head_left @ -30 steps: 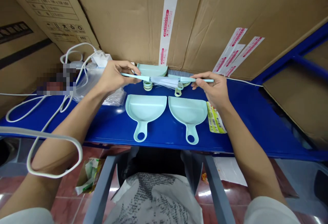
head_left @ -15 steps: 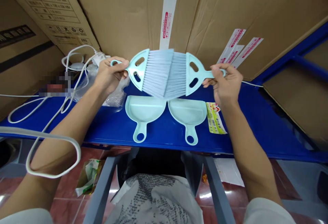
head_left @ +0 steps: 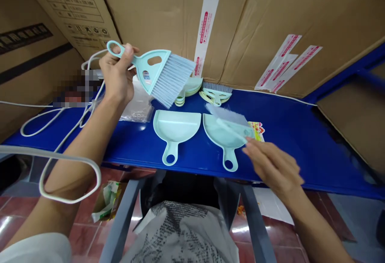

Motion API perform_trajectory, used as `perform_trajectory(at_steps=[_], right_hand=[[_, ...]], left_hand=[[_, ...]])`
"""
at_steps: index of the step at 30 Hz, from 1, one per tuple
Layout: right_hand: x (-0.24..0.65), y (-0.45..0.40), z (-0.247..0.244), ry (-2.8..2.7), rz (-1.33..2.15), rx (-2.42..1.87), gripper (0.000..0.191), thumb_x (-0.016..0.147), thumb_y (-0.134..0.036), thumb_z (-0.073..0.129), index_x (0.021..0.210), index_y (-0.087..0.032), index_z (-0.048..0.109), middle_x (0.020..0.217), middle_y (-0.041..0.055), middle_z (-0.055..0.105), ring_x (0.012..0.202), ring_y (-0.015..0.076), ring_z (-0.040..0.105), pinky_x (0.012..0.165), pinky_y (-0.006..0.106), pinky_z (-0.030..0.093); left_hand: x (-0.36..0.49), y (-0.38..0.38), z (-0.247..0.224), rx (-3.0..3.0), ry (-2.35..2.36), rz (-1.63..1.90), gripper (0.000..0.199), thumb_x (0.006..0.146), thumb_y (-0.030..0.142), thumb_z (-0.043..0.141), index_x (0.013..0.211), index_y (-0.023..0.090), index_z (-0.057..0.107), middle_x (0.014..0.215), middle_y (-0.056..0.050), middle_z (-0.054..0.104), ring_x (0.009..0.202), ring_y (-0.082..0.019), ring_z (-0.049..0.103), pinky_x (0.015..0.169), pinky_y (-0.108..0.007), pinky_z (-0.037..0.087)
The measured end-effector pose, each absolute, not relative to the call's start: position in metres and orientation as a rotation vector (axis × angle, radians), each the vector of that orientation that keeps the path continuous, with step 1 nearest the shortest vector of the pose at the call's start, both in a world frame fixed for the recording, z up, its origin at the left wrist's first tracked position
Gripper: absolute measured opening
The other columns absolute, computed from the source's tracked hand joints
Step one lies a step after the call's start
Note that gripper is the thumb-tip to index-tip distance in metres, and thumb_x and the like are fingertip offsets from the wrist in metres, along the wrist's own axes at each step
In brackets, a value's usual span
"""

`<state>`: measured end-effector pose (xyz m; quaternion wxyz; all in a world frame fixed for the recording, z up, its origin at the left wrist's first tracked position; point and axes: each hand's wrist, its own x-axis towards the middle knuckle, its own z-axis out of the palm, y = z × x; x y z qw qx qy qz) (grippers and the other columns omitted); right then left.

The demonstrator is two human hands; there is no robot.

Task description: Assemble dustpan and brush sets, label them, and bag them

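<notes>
My left hand (head_left: 117, 74) pinches the handle of a light-green brush (head_left: 159, 70), raised with its grey bristles pointing right and down. My right hand (head_left: 273, 164) grips a second brush (head_left: 231, 120), blurred by motion, over the right dustpan (head_left: 215, 131). To the left lies another light-green dustpan (head_left: 177, 126), its handle toward me. A colourful card (head_left: 258, 130) shows partly behind the right brush. Farther back are stacked dustpans (head_left: 193, 85) and more brushes (head_left: 215, 94), the stack partly hidden by the left brush.
Clear plastic bags (head_left: 140, 104) lie left on the blue table (head_left: 288, 134). White cables (head_left: 60, 150) loop across the left side and over my forearm. Large cardboard boxes (head_left: 168, 10) stand along the back. A small open box (head_left: 108, 201) is on the floor.
The brushes have moved apart. My left hand has lifted its brush up and left; my right hand has lowered the other toward the right dustpan. The stacked dustpans and brushes behind have come into view.
</notes>
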<state>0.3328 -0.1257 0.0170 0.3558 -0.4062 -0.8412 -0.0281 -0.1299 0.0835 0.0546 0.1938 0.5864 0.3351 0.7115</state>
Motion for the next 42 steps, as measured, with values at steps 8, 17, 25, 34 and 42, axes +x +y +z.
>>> perform_trajectory(at_steps=[8, 17, 25, 34, 42], right_hand=[[0.3, -0.129, 0.024, -2.517, -0.622, -0.792, 0.032, 0.104, -0.045, 0.074, 0.114, -0.014, 0.078, 0.115, 0.0172, 0.082, 0.113, 0.035, 0.077, 0.092, 0.05, 0.065], [0.306, -0.139, -0.002, -2.699, -0.343, -0.867, 0.086, 0.108, -0.043, 0.066, 0.175, -0.005, 0.029, 0.169, 0.0287, 0.049, 0.16, 0.0413, 0.045, 0.124, 0.06, 0.051], [0.302, -0.142, -0.013, -2.685, -0.286, -0.863, 0.1, 0.097, -0.003, 0.056, 0.178, -0.007, -0.001, 0.169, 0.0269, 0.049, 0.161, 0.0383, 0.045, 0.125, 0.058, 0.052], [0.298, -0.137, -0.014, -2.624, -0.497, -0.83, 0.093, 0.097, 0.012, 0.04, 0.177, -0.005, -0.004, 0.162, 0.0281, 0.056, 0.157, 0.0372, 0.049, 0.123, 0.055, 0.056], [0.302, -0.129, -0.015, -2.63, -0.448, -0.783, 0.09, 0.1, 0.011, 0.038, 0.177, -0.009, -0.005, 0.159, 0.0264, 0.059, 0.155, 0.0341, 0.053, 0.122, 0.052, 0.057]], left_hand=[[-0.073, -0.039, 0.078, 2.74, 1.035, 1.861, 0.01, 0.101, 0.027, 0.081, 0.101, 0.017, 0.081, 0.091, 0.0, 0.08, 0.079, -0.012, 0.072, 0.072, -0.026, 0.055], [-0.074, -0.12, 0.025, 3.266, 0.832, 1.102, 0.029, 0.111, 0.011, 0.046, 0.126, 0.013, 0.071, 0.124, -0.016, 0.08, 0.113, -0.024, 0.079, 0.089, -0.033, 0.065], [-0.082, -0.127, 0.0, 3.073, 0.769, 0.76, 0.052, 0.11, 0.031, 0.062, 0.157, 0.009, 0.057, 0.164, -0.024, 0.056, 0.154, -0.036, 0.055, 0.121, -0.049, 0.057], [-0.076, -0.113, 0.002, 2.711, 0.508, 0.854, 0.044, 0.11, 0.014, 0.057, 0.153, 0.018, 0.064, 0.155, -0.015, 0.067, 0.156, -0.03, 0.053, 0.136, -0.063, 0.036], [-0.089, -0.114, -0.006, 2.748, 0.516, 0.829, 0.048, 0.11, 0.013, 0.056, 0.158, 0.02, 0.06, 0.158, -0.013, 0.065, 0.158, -0.03, 0.049, 0.135, -0.064, 0.037]])
